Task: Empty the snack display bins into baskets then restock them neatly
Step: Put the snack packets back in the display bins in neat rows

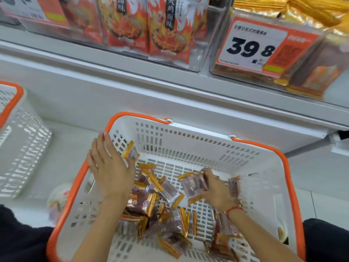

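In the white basket (188,140), the right hand (217,190) is pinching several snack packets (192,184); the left hand (107,165) is curling round 1 gold-edged packet (130,151). More are lying below both grips. They look light, crinkly and slippery, so gathering flat stacks by their edges seems best.

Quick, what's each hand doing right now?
Left hand: holds a snack packet against its palm, fingers fairly straight.
Right hand: grips a bunch of snack packets.

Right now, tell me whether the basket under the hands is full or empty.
Partly full: the white basket holds loose snack packets over part of its floor, with bare slots showing.
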The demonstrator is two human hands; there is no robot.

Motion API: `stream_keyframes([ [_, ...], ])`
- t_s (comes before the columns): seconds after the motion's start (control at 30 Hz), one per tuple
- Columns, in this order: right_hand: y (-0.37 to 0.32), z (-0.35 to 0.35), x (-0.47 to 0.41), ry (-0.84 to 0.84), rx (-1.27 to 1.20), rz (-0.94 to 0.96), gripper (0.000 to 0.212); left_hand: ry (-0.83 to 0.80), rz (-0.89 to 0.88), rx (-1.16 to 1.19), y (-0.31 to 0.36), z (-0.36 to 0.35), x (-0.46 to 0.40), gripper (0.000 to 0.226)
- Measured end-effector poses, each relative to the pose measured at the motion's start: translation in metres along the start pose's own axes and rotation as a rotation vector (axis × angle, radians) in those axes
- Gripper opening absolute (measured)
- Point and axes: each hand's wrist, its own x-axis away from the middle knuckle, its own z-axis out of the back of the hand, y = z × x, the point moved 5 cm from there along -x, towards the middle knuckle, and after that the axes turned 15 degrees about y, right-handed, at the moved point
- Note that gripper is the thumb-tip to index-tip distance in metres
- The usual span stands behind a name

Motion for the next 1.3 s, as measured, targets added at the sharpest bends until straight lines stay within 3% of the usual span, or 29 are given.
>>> stream_keyframes([
  [0.17, -0.06, 0.014, 0.007, -0.159, -0.726, -0.231, 0.062, -0.057, 0.045, 0.101, 0.018, 0.011, 0.001, 0.077],
  [0.23, -0.076, 0.02, 0.009, -0.206, -0.837, -0.241, 0.071, -0.239, 0.092, 0.263, 0.041, 0.011, 0.013, 0.069],
  [0.33, -0.095, 0.041, 0.01, -0.177, -0.98, -0.21, 0.064, -0.741, 0.382, 0.544, 0.074, 0.008, 0.043, 0.065],
  [0.4, -0.106, 0.058, 0.013, -0.152, -0.973, -0.131, 0.061, -0.839, 0.462, 0.668, 0.087, 0.015, 0.046, 0.043],
  [0.53, -0.115, 0.09, 0.022, -0.112, -1.013, -0.112, 0.057, -0.61, 0.324, 0.75, 0.096, 0.037, 0.025, 0.056],
  [0.6, -0.115, 0.101, 0.025, -0.111, -1.103, -0.148, 0.058, -0.513, 0.224, 0.867, 0.107, 0.05, 0.016, 0.037],
  [0.67, -0.113, 0.114, 0.024, -0.085, -1.199, -0.21, 0.055, -0.567, 0.149, 0.993, 0.113, 0.052, 0.013, 0.033],
  [0.73, -0.111, 0.124, 0.021, -0.065, -1.224, -0.285, 0.055, -0.693, 0.047, 1.057, 0.114, 0.052, 0.011, 0.054],
  [0.8, -0.109, 0.133, 0.019, -0.077, -1.219, -0.332, 0.054, -0.725, -0.179, 0.869, 0.113, 0.055, 0.008, 0.065],
  [0.87, -0.108, 0.14, 0.019, -0.099, -1.177, -0.352, 0.051, -0.488, -0.48, 0.582, 0.113, 0.06, 0.001, 0.061],
  [0.9, -0.107, 0.142, 0.019, -0.12, -1.165, -0.358, 0.049, -0.375, -0.572, 0.538, 0.115, 0.066, -0.002, 0.057],
  [0.97, -0.109, 0.147, 0.02, -0.181, -1.186, -0.356, 0.039, -0.297, -0.617, 0.613, 0.118, 0.071, -0.003, 0.049],
  [1.03, -0.107, 0.151, 0.02, -0.2, -1.224, -0.369, 0.03, -0.331, -0.47, 0.764, 0.115, 0.07, -0.006, 0.038],
  [1.13, -0.099, 0.156, 0.02, -0.178, -1.232, -0.384, 0.029, -0.536, 0.037, 1.036, 0.103, 0.067, -0.012, 0.023],
  [1.17, -0.097, 0.157, 0.02, -0.18, -1.23, -0.375, 0.031, -0.593, 0.134, 1.062, 0.101, 0.066, -0.013, 0.023],
  [1.3, -0.096, 0.161, 0.019, -0.161, -1.307, -0.344, 0.026, -0.778, 0.317, 1.081, 0.102, 0.061, -0.01, 0.018],
])
